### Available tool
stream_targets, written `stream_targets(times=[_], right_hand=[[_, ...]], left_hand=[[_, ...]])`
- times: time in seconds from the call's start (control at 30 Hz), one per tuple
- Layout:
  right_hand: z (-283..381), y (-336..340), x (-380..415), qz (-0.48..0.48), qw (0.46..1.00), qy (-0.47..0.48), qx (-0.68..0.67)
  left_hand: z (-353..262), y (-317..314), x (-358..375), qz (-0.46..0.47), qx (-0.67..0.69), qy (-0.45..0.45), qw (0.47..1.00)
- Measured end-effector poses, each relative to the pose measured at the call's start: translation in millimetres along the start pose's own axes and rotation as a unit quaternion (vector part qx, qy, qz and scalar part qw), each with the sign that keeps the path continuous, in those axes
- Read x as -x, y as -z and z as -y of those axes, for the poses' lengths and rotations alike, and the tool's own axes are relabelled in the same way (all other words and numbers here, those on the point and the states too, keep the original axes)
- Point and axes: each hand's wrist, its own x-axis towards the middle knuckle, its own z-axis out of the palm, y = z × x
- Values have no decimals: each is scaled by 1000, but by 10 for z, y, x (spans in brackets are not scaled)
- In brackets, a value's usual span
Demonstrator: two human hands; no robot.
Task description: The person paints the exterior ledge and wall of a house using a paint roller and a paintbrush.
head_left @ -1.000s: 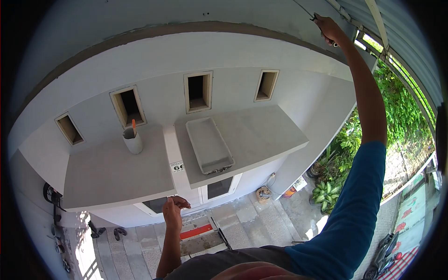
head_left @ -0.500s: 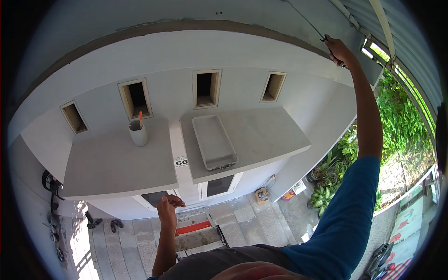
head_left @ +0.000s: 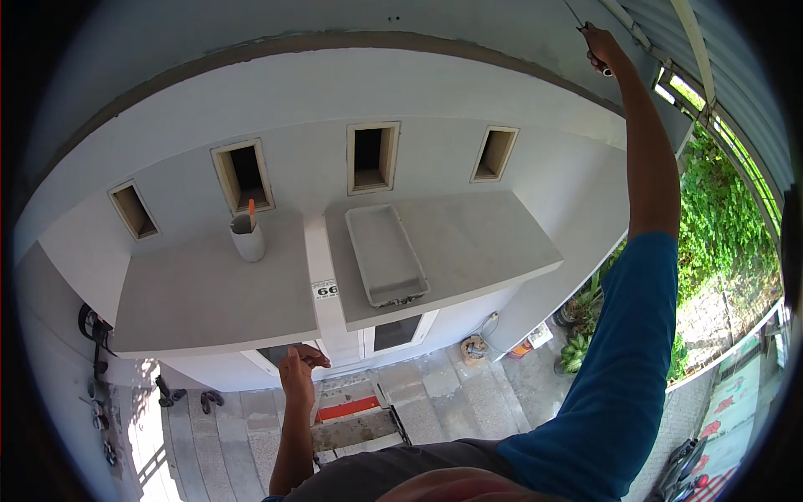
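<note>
My right hand (head_left: 602,48) is raised high at the upper right, closed around the dark handle of a tool (head_left: 607,72). A thin metal rod (head_left: 574,13) runs up from the handle beside the grey upper wall (head_left: 502,38) and leaves the frame at the top, so the tool's far end is hidden. Below the front edge of the left grey ledge (head_left: 209,293), my left hand (head_left: 299,366) has its fingers curled together; whether anything is in them is too small to make out.
On the right ledge (head_left: 477,243) lies a paint-stained tray (head_left: 388,255). A white container (head_left: 248,243) with an orange-handled item stands on the left ledge. Four framed openings line the wall. Far below are steps, shoes (head_left: 211,402) and plants (head_left: 575,353).
My right hand has moved upward with the tool, and less of the rod shows in the frame. My left hand has barely shifted.
</note>
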Motion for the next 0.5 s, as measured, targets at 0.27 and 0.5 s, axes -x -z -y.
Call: stream_targets(times=[0.27,0.5], right_hand=[[-594,277,745,54,986,33,152],[-1074,420,1035,124,974,32,185]], left_hand=[[27,-12,78,-3,19,7,1000],[128,-50,91,33,17,36,999]])
